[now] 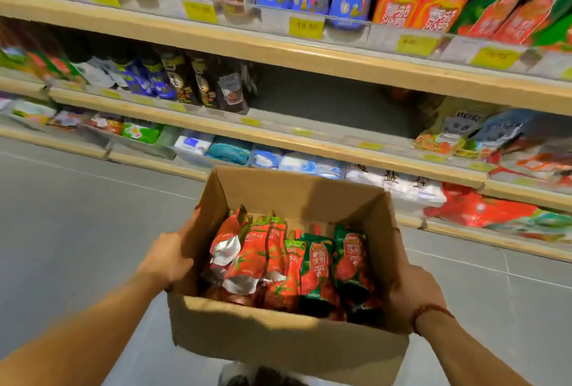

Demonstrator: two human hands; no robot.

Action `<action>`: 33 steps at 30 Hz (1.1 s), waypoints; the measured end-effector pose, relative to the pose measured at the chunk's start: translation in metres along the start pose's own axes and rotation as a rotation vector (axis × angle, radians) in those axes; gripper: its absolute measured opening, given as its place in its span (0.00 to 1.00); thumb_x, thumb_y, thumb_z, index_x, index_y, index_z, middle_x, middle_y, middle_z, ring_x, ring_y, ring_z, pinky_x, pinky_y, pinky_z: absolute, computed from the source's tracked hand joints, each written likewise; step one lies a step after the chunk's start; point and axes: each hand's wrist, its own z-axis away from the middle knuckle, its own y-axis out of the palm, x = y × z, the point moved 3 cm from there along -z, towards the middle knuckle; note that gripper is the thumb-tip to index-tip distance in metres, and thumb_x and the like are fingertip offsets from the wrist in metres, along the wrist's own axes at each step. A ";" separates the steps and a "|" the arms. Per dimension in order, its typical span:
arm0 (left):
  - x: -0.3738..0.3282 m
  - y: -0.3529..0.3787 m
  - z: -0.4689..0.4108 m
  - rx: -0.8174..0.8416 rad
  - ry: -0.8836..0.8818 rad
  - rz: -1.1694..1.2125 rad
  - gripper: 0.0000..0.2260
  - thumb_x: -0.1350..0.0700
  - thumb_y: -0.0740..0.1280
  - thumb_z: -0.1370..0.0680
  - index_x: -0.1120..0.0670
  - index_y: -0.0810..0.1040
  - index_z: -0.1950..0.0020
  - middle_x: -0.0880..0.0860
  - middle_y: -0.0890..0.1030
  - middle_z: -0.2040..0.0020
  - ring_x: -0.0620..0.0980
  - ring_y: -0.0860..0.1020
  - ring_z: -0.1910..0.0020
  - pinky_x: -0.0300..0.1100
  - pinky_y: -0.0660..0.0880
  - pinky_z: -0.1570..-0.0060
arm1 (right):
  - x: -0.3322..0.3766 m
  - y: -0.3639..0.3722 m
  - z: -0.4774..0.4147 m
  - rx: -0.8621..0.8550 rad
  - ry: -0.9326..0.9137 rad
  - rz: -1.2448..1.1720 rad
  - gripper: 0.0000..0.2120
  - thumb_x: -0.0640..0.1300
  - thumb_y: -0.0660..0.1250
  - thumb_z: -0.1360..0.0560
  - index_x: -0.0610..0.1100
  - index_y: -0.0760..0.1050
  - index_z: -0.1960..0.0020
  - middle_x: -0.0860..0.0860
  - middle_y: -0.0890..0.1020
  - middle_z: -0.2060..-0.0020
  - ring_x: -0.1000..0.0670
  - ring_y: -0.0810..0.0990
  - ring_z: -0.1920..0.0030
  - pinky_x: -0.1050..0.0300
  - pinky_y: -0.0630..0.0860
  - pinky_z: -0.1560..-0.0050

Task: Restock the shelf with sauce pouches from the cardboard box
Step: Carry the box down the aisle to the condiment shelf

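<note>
An open cardboard box (278, 342) is held up in front of the shelves. Inside it stand several red and green sauce pouches (294, 265), packed upright. My left hand (168, 257) grips the box's left wall, fingers wrapped round its edge. My right hand (416, 296) holds the right wall from outside; a red cord sits on that wrist. The middle shelf (325, 138) has a dark empty gap (334, 103) between black pouches on the left and more pouches on the right.
The upper shelf (278, 45) carries bottles and blue, red and green pouches behind yellow price tags. The low shelf (309, 165) holds flat white, blue and red packets. Grey tiled floor (77, 215) lies to the left and right of the box.
</note>
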 end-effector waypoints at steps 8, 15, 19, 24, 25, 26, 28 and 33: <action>0.020 0.111 -0.063 0.015 0.077 0.077 0.42 0.60 0.65 0.26 0.38 0.39 0.26 0.57 0.81 0.45 0.58 0.80 0.50 0.49 0.77 0.47 | -0.027 0.089 -0.059 -0.001 0.017 0.008 0.41 0.47 0.62 0.26 0.53 0.36 0.26 0.46 0.81 0.56 0.48 0.75 0.64 0.57 0.76 0.60; 0.028 0.183 -0.127 -0.002 0.115 0.088 0.41 0.62 0.66 0.26 0.41 0.43 0.24 0.56 0.81 0.46 0.54 0.80 0.51 0.46 0.79 0.48 | -0.041 0.157 -0.113 -0.046 -0.004 -0.010 0.47 0.48 0.61 0.26 0.54 0.22 0.30 0.42 0.81 0.51 0.48 0.74 0.63 0.59 0.73 0.60; 0.030 0.203 -0.157 -0.041 0.167 0.098 0.43 0.64 0.66 0.27 0.42 0.44 0.23 0.58 0.82 0.48 0.57 0.81 0.53 0.48 0.79 0.51 | -0.047 0.187 -0.142 -0.102 -0.009 -0.031 0.48 0.47 0.62 0.27 0.54 0.22 0.30 0.43 0.80 0.51 0.49 0.71 0.64 0.60 0.70 0.61; 0.040 0.220 -0.172 -0.110 0.238 0.123 0.45 0.65 0.66 0.29 0.44 0.41 0.24 0.58 0.84 0.56 0.56 0.81 0.60 0.49 0.79 0.56 | -0.049 0.215 -0.158 -0.166 -0.003 -0.111 0.49 0.52 0.63 0.26 0.58 0.20 0.34 0.54 0.72 0.67 0.58 0.71 0.69 0.66 0.68 0.69; 0.042 0.226 -0.170 -0.134 0.251 0.151 0.45 0.65 0.66 0.30 0.44 0.41 0.24 0.57 0.84 0.58 0.54 0.81 0.62 0.48 0.80 0.58 | -0.051 0.218 -0.160 -0.194 -0.007 -0.122 0.49 0.51 0.63 0.26 0.58 0.19 0.34 0.55 0.71 0.68 0.59 0.70 0.70 0.66 0.67 0.71; 0.043 0.230 -0.168 -0.165 0.264 0.179 0.46 0.66 0.67 0.30 0.44 0.41 0.25 0.56 0.84 0.60 0.52 0.81 0.64 0.46 0.80 0.60 | -0.052 0.219 -0.162 -0.224 -0.010 -0.114 0.48 0.50 0.62 0.26 0.58 0.20 0.34 0.54 0.71 0.69 0.59 0.70 0.71 0.65 0.66 0.71; 0.047 0.236 -0.167 -0.210 0.281 0.204 0.46 0.65 0.68 0.30 0.42 0.41 0.26 0.55 0.83 0.62 0.50 0.80 0.67 0.45 0.80 0.63 | -0.055 0.221 -0.167 -0.250 -0.003 -0.087 0.48 0.47 0.63 0.26 0.58 0.21 0.33 0.53 0.71 0.69 0.58 0.70 0.71 0.64 0.66 0.70; 0.045 0.239 -0.176 -0.248 0.208 0.079 0.48 0.62 0.70 0.31 0.46 0.40 0.24 0.56 0.83 0.61 0.52 0.80 0.66 0.48 0.79 0.62 | -0.055 0.220 -0.184 -0.325 0.010 -0.054 0.50 0.43 0.66 0.28 0.56 0.25 0.29 0.50 0.75 0.67 0.57 0.71 0.71 0.63 0.69 0.69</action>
